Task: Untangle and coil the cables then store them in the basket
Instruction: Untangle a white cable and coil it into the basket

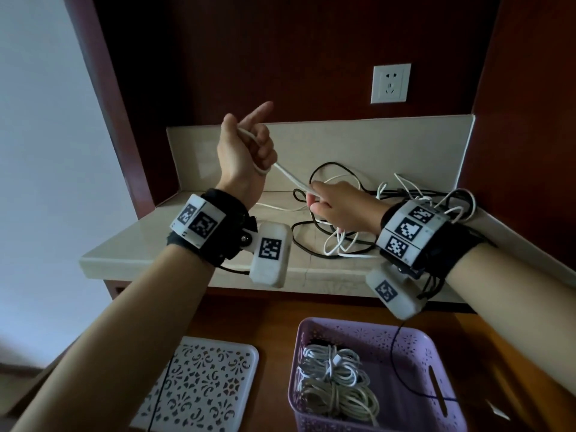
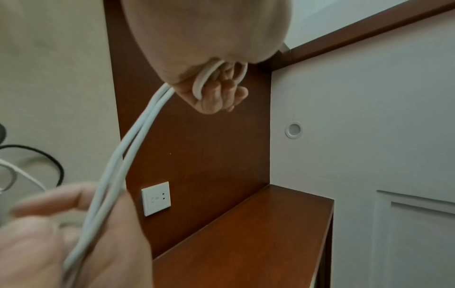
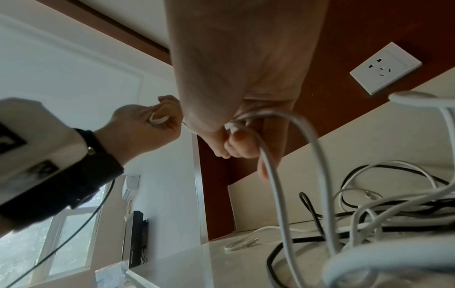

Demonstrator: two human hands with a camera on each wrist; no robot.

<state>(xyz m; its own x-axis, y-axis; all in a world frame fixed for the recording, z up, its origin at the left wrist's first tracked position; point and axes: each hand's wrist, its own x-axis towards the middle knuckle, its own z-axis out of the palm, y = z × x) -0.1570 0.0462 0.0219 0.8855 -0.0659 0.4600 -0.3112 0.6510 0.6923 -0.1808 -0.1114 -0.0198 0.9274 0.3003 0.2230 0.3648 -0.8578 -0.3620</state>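
A thin white charging cable [image 1: 291,179] is gripped by both hands mid-frame: looped round the raised left hand [image 1: 246,151], pinched by the right hand [image 1: 338,204] above the pale stone bench [image 1: 187,244]. Coiled white cables [image 1: 335,378] are sat in the purple perforated plastic basket [image 1: 414,347], bottom right.

My head view was dim and bent at its edges; daylight entered from a window [image 3: 71,239] at 8 o'clock; the right hand [image 2: 49,243] blurred near the left-wrist lens.

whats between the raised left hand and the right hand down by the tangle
A doubled stretch of thin white cable runs taut from the left hand down to the right hand; nothing else lies between them. The head view shows it.
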